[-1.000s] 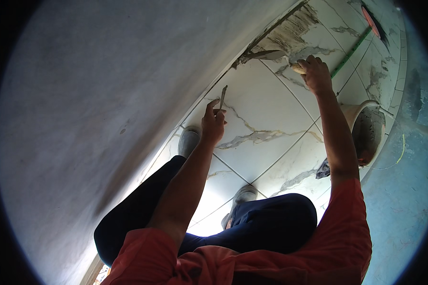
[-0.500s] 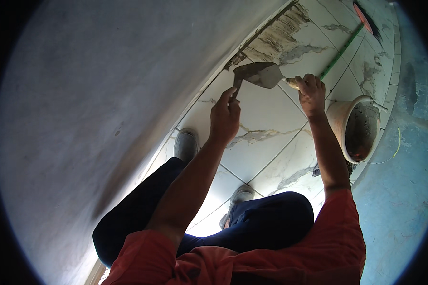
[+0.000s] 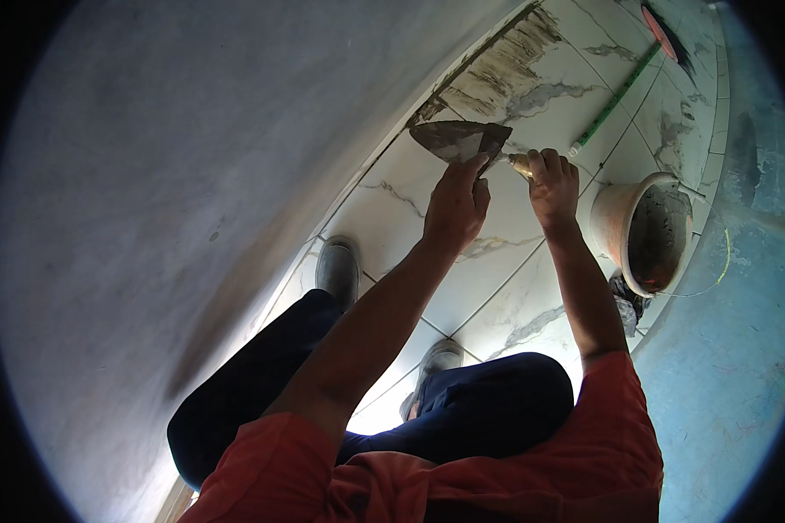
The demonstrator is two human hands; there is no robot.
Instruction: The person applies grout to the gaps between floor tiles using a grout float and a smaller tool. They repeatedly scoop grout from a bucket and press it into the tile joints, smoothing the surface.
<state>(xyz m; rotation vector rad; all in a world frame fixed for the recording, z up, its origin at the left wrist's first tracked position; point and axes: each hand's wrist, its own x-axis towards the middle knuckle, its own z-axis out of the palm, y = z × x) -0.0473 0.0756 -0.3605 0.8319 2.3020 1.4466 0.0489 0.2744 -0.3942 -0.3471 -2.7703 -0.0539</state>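
My right hand [image 3: 553, 186] is closed around the handle of a pointed trowel [image 3: 464, 139]. Its blade, coated in part with dark wet mortar, points left toward the foot of the wall. My left hand [image 3: 455, 205] pinches a narrow, flat dark strip [image 3: 491, 164] against the blade near the handle end. The fingers hide part of that strip, and its exact kind cannot be made out. Beyond the blade, grey-brown mortar smears [image 3: 501, 74] cover the white marbled tiles along the wall joint.
A pale bucket [image 3: 609, 225] with grey residue inside tilts at the right, a crumpled dark bag [image 3: 624, 307] beside it. Farther off lie a green stick [image 3: 615, 106] and a red object with dark bristles [image 3: 660, 33]. A grey wall [image 3: 192, 157] rises on the left, a blue one [image 3: 724, 366] on the right.
My left hand has moved right along the trowel with the strip, from near the tip to the handle end. The trowel has shifted slightly left and its blade has turned.
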